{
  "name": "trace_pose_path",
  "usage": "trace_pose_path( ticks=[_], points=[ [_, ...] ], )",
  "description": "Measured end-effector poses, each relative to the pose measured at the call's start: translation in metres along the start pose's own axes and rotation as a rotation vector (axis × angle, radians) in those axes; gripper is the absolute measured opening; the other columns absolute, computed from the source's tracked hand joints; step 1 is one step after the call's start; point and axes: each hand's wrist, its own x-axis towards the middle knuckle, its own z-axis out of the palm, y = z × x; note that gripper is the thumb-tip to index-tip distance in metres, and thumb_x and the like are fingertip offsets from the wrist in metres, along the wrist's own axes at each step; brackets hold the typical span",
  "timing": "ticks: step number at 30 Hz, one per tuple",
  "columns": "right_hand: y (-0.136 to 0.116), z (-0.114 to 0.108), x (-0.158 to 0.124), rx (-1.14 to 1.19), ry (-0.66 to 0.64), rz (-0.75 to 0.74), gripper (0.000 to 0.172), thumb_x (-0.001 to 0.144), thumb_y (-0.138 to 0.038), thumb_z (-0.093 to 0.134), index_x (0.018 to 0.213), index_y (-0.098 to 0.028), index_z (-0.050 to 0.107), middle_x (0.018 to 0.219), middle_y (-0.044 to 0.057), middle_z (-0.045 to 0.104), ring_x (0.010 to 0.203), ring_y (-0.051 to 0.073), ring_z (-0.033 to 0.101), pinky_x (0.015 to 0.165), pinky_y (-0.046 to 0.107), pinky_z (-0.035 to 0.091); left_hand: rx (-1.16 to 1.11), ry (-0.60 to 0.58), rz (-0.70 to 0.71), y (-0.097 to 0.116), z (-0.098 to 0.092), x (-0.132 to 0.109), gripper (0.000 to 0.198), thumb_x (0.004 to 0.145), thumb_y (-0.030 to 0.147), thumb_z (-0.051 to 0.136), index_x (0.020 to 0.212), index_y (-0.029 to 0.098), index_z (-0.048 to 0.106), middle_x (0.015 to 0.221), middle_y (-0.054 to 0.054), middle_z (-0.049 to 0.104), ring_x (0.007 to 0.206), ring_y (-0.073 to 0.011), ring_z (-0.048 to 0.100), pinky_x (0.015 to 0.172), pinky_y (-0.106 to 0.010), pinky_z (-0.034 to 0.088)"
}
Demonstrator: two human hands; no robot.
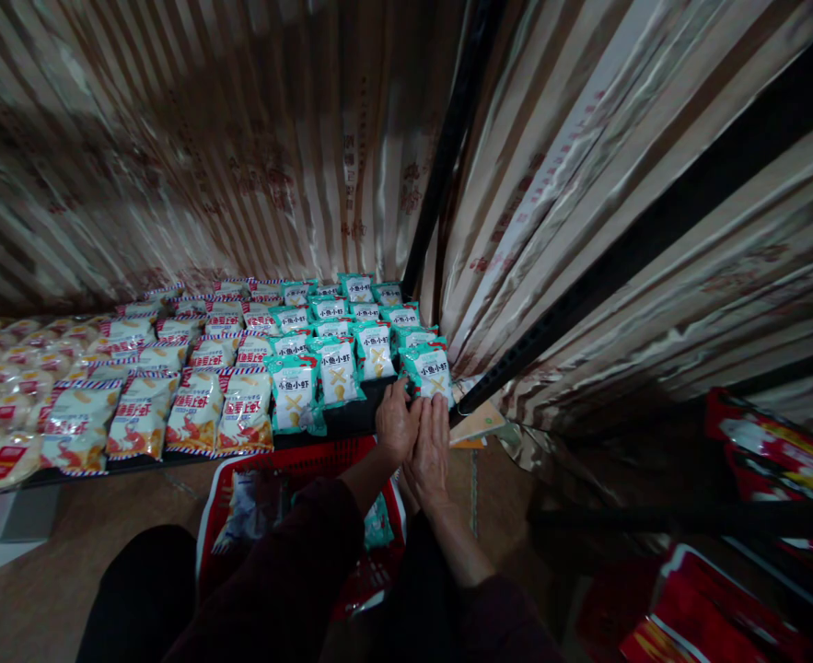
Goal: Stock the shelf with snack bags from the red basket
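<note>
My left hand [396,425] is at the lower left corner of a teal-and-white snack bag [428,370], its fingers closed at that edge. The fingers of my right hand [429,451] lie stretched out and flat against the bag's lower front; its thumb is hidden. This bag stands at the right front end of the shelf, leaning back on similar teal bags [377,348]. Left of it is a bare stretch of black shelf edge [351,419]. Below my forearms a red basket [214,516] holds a dark-looking pack [244,506] and more teal bags [377,525].
Left along the shelf stand rows of striped-edge snack bags [195,405], then round clear-wrapped packs [5,456]. A black post [530,345] rises close on the right. Pleated curtains [240,138] hang behind. Red packs [785,442] lie at the far right.
</note>
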Motion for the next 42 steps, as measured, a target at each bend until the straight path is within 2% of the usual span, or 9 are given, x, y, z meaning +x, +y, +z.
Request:
trace_pose_path(
  ticks=[6, 13, 19, 29, 36, 42],
  points=[
    [0.000, 0.000, 0.002, 0.050, 0.050, -0.007, 0.068, 0.093, -0.021, 0.037, 0.153, -0.018, 0.004, 0.160, 0.016, 0.009, 0.146, 0.032, 0.011, 0.110, 0.063, 0.028, -0.014, -0.011, -0.017, 0.001, -0.001, 0.000, 0.036, 0.086, 0.025, 0.056, 0.122, 0.021, 0.056, 0.096, -0.002, 0.062, 0.084, -0.0137, 0.059, 0.081, -0.024, 0.046],
    [0.004, 0.001, 0.006, 0.072, 0.064, 0.035, 0.063, 0.095, -0.023, 0.033, 0.153, -0.018, 0.007, 0.158, 0.019, 0.017, 0.146, 0.031, 0.016, 0.109, 0.063, 0.030, -0.017, -0.018, 0.028, -0.001, -0.002, -0.002, 0.039, 0.087, 0.027, 0.055, 0.126, 0.020, 0.053, 0.097, -0.003, 0.062, 0.090, -0.0153, 0.060, 0.085, -0.026, 0.045],
    [0.002, 0.002, 0.014, 0.069, 0.135, 0.070, 0.061, 0.098, -0.027, 0.034, 0.152, -0.020, 0.009, 0.158, 0.019, 0.014, 0.146, 0.032, 0.013, 0.109, 0.064, 0.028, -0.024, -0.024, 0.013, 0.000, -0.001, -0.005, 0.038, 0.087, 0.025, 0.055, 0.124, 0.019, 0.054, 0.097, -0.004, 0.063, 0.092, -0.0159, 0.060, 0.087, -0.027, 0.045],
    [0.009, 0.005, 0.020, 0.141, 0.122, 0.094, 0.056, 0.098, -0.027, 0.032, 0.151, -0.019, 0.016, 0.154, 0.018, 0.027, 0.144, 0.028, 0.024, 0.110, 0.058, 0.032, -0.017, -0.024, 0.033, 0.000, -0.004, -0.003, 0.039, 0.087, 0.024, 0.053, 0.126, 0.018, 0.053, 0.094, -0.004, 0.061, 0.088, -0.0153, 0.059, 0.085, -0.027, 0.046],
    [0.009, 0.001, 0.015, 0.071, 0.130, 0.078, 0.060, 0.097, -0.024, 0.033, 0.152, -0.023, 0.009, 0.159, 0.015, 0.015, 0.146, 0.030, 0.015, 0.111, 0.062, 0.026, -0.018, -0.050, 0.021, 0.001, -0.005, -0.005, 0.041, 0.088, 0.026, 0.053, 0.128, 0.019, 0.052, 0.098, -0.005, 0.061, 0.091, -0.0164, 0.059, 0.088, -0.028, 0.046],
    [0.008, 0.002, 0.013, 0.052, 0.089, 0.061, 0.063, 0.096, -0.024, 0.033, 0.153, -0.022, 0.005, 0.159, 0.017, 0.014, 0.145, 0.032, 0.016, 0.109, 0.063, 0.028, -0.019, -0.054, 0.021, 0.007, -0.007, 0.000, 0.044, 0.089, 0.026, 0.050, 0.133, 0.020, 0.050, 0.101, -0.006, 0.060, 0.088, -0.0173, 0.060, 0.086, -0.029, 0.047]
  ],
)
